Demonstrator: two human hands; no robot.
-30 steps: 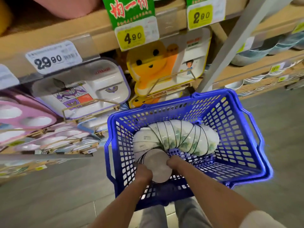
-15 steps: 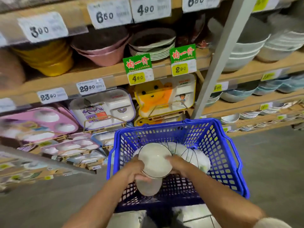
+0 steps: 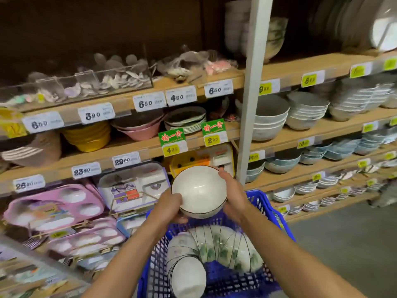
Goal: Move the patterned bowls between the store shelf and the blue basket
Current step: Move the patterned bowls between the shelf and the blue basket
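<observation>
Blue plastic basket (image 3: 278, 219) sits low centre, holding a curved row of nested bowls (image 3: 225, 248) lying on their sides, white with green leaf print and thin dark rims. Clear bin (image 3: 96, 82) on an upper shelf (image 3: 124, 107) holds small pale pieces, too blurred to name. Basket's near edge is cut off by the frame; both forearms cover parts of its walls. Held bowl (image 3: 199, 190) is above the basket, in front of the shelves — glossy white face toward camera, thin dark rim line, outer pattern hidden. Left hand (image 3: 169, 205) grips its lower left edge; right hand (image 3: 234, 194) curls round its right side.
</observation>
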